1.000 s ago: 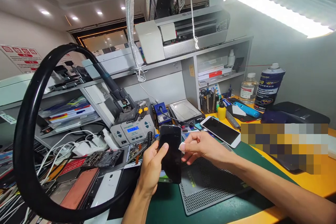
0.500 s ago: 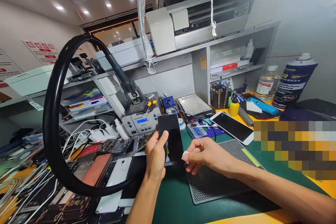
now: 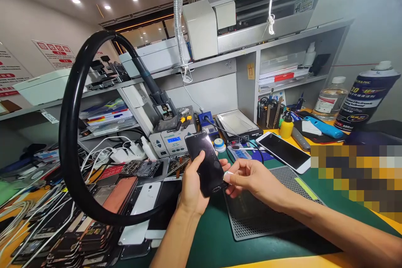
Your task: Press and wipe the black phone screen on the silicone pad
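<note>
Phone: tilted further than before; black, glossy screen, glare near top; above green mat
Left hand: curled around phone
Right hand: thumb and fingers pinching white scrap beside phone's edge

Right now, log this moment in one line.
left hand: holding dark-screened smartphone; right hand: pinching small white piece near smartphone's edge; below right hand: gray perforated mat; beyond mat: white-framed smartphone, screen up
</note>
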A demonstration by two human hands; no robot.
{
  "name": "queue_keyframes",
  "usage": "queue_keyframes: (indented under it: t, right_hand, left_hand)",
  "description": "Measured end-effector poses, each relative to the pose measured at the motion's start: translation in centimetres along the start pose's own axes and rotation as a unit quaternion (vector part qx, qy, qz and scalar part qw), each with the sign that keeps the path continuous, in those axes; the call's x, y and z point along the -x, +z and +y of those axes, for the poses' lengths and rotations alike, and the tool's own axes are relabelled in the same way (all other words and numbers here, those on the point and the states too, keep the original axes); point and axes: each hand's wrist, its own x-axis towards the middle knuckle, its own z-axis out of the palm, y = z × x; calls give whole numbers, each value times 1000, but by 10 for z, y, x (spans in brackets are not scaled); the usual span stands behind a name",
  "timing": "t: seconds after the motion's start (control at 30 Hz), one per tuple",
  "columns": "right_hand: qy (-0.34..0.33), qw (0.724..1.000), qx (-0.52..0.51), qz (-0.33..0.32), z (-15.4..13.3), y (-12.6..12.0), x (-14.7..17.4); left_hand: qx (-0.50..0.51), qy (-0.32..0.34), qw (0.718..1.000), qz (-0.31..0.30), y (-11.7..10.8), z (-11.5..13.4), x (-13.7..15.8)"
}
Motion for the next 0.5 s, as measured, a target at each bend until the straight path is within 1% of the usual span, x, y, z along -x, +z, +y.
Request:
queue_keyframes:
  t: [0.13,0.3,0.4,0.5]
  right_hand:
    - [-16,1000,10,-8,-1,1,0]
    - [-8,1000,13,-7,-3,2,1]
    - [-8,1000,2,11,-3,1,0]
    - [-9,999,16,48,-3,-2,-2]
  left_hand:
    - [2,-2,1000,-17,0,1,2]
    - [-4,5,999,-32,0,2,4]
    - [-1,14,999,-31,-1,4,3]
    - [-4,23,1000,-13,-2,3,2]
